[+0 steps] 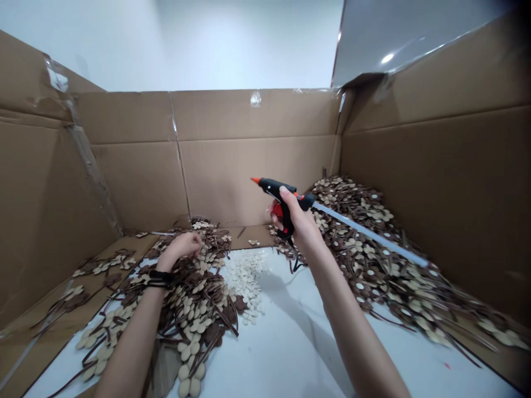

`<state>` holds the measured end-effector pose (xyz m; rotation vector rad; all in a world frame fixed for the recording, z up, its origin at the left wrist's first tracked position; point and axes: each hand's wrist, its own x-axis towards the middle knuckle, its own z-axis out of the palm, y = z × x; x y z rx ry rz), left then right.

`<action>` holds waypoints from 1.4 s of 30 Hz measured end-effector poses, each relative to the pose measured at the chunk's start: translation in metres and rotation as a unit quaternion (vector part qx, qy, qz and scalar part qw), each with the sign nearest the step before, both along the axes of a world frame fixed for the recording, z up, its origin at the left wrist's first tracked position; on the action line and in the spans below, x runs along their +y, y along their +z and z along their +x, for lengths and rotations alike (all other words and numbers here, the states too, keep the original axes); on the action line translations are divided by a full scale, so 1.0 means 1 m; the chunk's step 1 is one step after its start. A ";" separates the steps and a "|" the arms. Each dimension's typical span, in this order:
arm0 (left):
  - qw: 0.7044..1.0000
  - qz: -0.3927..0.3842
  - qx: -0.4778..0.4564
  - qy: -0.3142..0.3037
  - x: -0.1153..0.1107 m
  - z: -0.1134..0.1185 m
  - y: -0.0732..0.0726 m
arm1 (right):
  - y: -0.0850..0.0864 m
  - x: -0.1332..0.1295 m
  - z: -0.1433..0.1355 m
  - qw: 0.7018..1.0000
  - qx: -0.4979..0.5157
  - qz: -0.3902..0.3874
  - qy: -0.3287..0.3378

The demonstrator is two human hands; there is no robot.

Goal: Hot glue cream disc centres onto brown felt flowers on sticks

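Note:
My right hand (296, 218) is wrapped round a black hot glue gun (277, 189) with an orange nozzle, which points up and to the left. A long translucent glue stick (369, 232) runs out of its back. My left hand (185, 249), with a black band on the wrist, is at the left pile of brown and beige flower-shaped pieces with thin brown strips (194, 320). Its fingers are curled together; whatever they hold is hidden. Between the hands lie many small white discs (244, 282) on the white board (274, 354).
A second heap of flower pieces (360, 243), several with white discs on them, lies along the right wall. Taped cardboard walls (257, 166) enclose the back and sides. A few loose flower pieces (74, 298) lie at the left.

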<state>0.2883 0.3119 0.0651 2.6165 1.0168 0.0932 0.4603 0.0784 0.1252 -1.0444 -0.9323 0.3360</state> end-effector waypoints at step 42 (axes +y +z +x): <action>0.905 -0.067 -0.362 -0.213 -0.104 -0.022 0.074 | -0.001 -0.006 -0.016 0.960 -0.183 -0.179 -0.110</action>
